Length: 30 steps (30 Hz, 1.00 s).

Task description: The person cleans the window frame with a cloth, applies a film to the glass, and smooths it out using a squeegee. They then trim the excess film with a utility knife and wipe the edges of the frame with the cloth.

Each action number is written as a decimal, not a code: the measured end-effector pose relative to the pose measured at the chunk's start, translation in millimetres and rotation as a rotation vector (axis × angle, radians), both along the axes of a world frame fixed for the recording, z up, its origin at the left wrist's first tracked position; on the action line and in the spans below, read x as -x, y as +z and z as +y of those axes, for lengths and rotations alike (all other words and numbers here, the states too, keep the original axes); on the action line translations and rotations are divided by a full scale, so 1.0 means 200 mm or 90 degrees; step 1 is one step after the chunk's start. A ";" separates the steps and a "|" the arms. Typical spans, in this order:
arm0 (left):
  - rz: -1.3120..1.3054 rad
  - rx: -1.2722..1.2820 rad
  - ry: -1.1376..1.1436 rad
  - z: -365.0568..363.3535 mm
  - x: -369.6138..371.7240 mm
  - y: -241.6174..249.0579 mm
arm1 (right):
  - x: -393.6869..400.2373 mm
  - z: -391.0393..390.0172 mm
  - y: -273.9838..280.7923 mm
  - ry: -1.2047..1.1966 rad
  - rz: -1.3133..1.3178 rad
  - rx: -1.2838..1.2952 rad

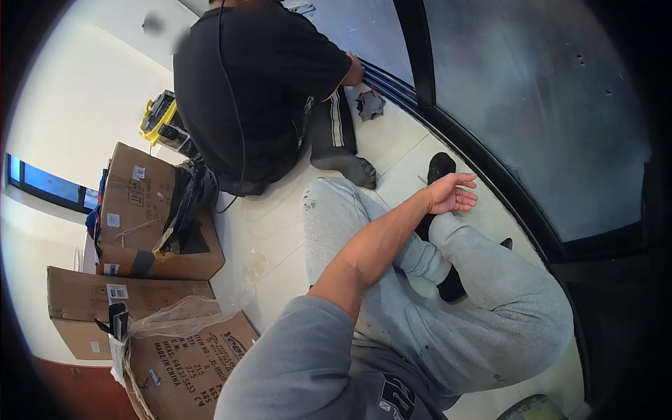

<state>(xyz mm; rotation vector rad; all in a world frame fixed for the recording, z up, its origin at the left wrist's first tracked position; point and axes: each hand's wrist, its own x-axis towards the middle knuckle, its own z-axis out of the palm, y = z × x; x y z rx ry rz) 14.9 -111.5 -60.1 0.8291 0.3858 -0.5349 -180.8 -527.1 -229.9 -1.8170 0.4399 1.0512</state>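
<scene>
One hand of yours shows, the left hand (453,193), its fingers loosely curled, the grip unclamped; it sits near a black sock (441,165) and the grey sweatpants (490,269); the black frame (501,183) lies just beyond your fingertips, apart from them; a co-worker's hand (355,73) reaches the frame farther along.

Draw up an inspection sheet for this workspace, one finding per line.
Surface: white floor tiles, joints visible.
Job's things: black door frame; a co-worker's hand at its track.
Clutter: cardboard boxes, black plastic bag, clear plastic wrap, crumpled gray cloth.
Hands: left hand open, nothing seen in it, near a black sock; right hand not in view.
Cables: black cord along the co-worker's black shirt.
Surroundings: glass panel, yellow-and-black equipment, white wall.
</scene>
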 end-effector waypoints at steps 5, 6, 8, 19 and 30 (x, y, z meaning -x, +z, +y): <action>0.003 0.003 0.000 0.00 0.01 0.01 | -0.11 0.13 0.00 0.012 -0.019 -0.008; 0.003 0.000 0.000 0.00 0.01 0.01 | -0.12 0.14 0.01 0.011 -0.023 -0.009; 0.002 -0.002 -0.003 0.00 0.01 0.01 | -0.15 0.17 0.01 0.014 -0.029 -0.013; -0.005 -0.009 -0.003 0.00 0.01 0.02 | -0.27 0.30 0.03 0.026 -0.055 -0.019; 0.003 0.000 -0.002 0.00 0.01 0.00 | -0.34 0.37 0.05 0.028 -0.079 -0.024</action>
